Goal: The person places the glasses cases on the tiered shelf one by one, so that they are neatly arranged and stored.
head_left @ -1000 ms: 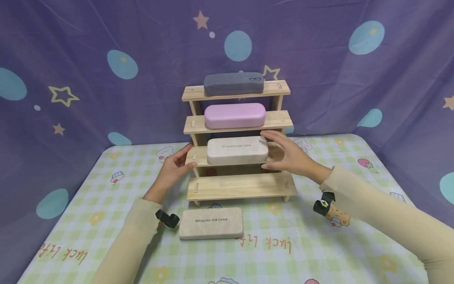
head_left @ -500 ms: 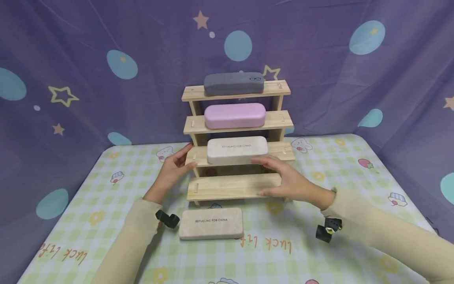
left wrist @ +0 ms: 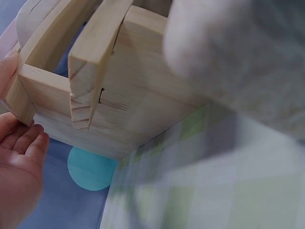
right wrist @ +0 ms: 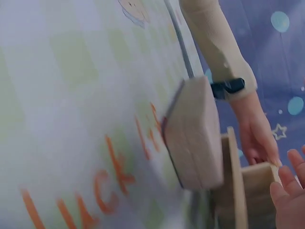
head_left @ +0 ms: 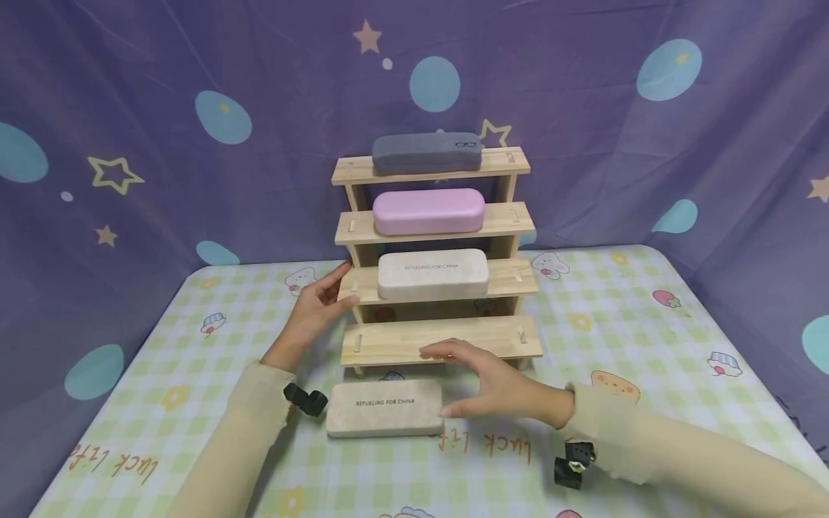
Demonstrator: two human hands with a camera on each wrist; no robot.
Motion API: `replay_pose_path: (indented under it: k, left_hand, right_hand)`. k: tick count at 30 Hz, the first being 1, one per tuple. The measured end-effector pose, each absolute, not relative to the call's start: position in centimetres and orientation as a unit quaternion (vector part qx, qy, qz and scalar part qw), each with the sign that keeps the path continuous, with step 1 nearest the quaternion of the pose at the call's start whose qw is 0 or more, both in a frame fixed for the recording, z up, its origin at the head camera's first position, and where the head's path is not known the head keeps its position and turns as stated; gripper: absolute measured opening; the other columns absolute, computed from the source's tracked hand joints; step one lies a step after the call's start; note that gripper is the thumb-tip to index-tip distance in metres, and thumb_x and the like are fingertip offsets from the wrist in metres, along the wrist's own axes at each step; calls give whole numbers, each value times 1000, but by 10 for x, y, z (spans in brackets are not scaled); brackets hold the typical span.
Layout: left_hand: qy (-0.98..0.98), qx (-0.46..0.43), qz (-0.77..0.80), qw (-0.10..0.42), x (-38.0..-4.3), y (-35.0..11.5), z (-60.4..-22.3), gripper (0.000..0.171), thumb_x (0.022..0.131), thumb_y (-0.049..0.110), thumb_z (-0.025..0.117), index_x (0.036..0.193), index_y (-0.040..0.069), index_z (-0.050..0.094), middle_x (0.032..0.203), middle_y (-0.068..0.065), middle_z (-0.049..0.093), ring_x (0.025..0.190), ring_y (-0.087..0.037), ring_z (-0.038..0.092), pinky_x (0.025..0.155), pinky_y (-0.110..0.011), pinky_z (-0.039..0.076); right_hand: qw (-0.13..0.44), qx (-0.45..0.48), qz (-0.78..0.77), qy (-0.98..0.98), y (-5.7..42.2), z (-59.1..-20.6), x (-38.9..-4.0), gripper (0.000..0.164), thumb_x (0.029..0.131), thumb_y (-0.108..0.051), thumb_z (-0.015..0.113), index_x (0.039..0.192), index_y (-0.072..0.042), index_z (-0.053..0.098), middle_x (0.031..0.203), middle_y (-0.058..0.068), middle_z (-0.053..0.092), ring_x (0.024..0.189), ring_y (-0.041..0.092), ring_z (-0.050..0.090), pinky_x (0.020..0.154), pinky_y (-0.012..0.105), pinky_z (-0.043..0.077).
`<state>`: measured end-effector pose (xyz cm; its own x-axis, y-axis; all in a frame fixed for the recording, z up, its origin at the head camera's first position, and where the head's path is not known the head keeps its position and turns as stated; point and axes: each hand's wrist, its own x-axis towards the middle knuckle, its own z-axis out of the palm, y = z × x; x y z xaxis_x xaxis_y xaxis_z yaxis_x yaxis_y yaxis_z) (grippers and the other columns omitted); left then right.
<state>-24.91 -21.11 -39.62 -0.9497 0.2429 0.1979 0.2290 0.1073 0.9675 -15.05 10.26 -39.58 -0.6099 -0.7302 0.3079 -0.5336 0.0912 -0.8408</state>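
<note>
A wooden tiered shelf (head_left: 440, 342) stands on the table. My left hand (head_left: 309, 314) grips the left end of its second board from the bottom; in the left wrist view the thumb lies on one side of the board, the fingers on the other. A beige glasses case (head_left: 385, 421) lettered "REFUELING FOR CHINA" lies in front of the shelf. At its right end is my right hand (head_left: 486, 381), fingers spread from the thumb and holding nothing. The thumb tip is at the case's edge; whether it touches, I cannot tell. A similar whitish case (head_left: 434, 282) rests on the gripped board.
Higher up on the shelf sit a pink glasses case (head_left: 429, 211) and, on the top board, a grey one (head_left: 427, 152) with a small spectacles print. A green checked cloth (head_left: 648, 345) covers the table. Purple patterned curtain (head_left: 291, 108) hangs behind and at the sides.
My right hand has come away from the whitish case and moved down and left to the beige case on the table. The left hand stays on the shelf.
</note>
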Motion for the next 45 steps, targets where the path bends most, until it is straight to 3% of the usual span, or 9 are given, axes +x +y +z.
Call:
replay_pose_path:
  k: [8, 15, 22, 31, 37, 45]
  left_hand:
    - [747, 156, 646, 3, -250, -211, -399, 63, 88, -1, 62, 144, -1, 33, 147, -19, 34, 133, -31, 37, 96, -15, 43]
    - [745, 153, 649, 6, -251, -211, -398, 63, 88, -2, 62, 144, -1, 33, 147, -18, 35, 133, -31, 37, 96, -15, 43]
    - [750, 148, 645, 6, -250, -211, -398, 63, 88, -1, 62, 144, 0, 33, 147, -18, 36, 132, -31, 38, 96, -14, 43]
    - [749, 147, 646, 6, -250, -210, -398, 63, 88, -1, 62, 144, -1, 33, 146, -19, 37, 131, -33, 39, 94, -15, 44]
    - [748, 146, 647, 11, -250, -210, -398, 63, 89, 0, 62, 145, 0, 33, 147, -18, 35, 132, -32, 38, 96, -15, 43]
    - [748, 144, 648, 8, -249, -210, -396, 63, 88, -1, 62, 145, 0, 33, 147, -18, 36, 131, -32, 39, 95, -15, 43]
  right_hand:
    - [141, -398, -518, 744, 90, -420, -131, 68, 82, -26, 74, 141, -20, 41, 142, 1, 43, 132, 16, 37, 111, 40, 32]
    - [118, -371, -529, 754, 78, -437, -120, 65, 80, -29, 75, 136, -13, 45, 140, 3, 44, 129, 20, 39, 107, 48, 34]
    - [76, -343, -548, 759, 70, -444, -119, 54, 78, -29, 77, 123, -10, 53, 132, 5, 49, 124, 22, 43, 108, 44, 34]
    - [139, -278, -596, 740, 67, -451, -127, 66, 77, -23, 79, 132, -8, 46, 137, 6, 45, 127, 20, 40, 112, 41, 27]
    - [179, -254, -613, 726, 67, -456, -131, 69, 74, -22, 81, 133, -12, 47, 131, -1, 48, 121, 19, 43, 107, 38, 29]
    - [193, -260, -599, 733, 64, -458, -131, 81, 70, -20, 84, 138, -12, 40, 130, 0, 45, 117, 19, 44, 102, 34, 33]
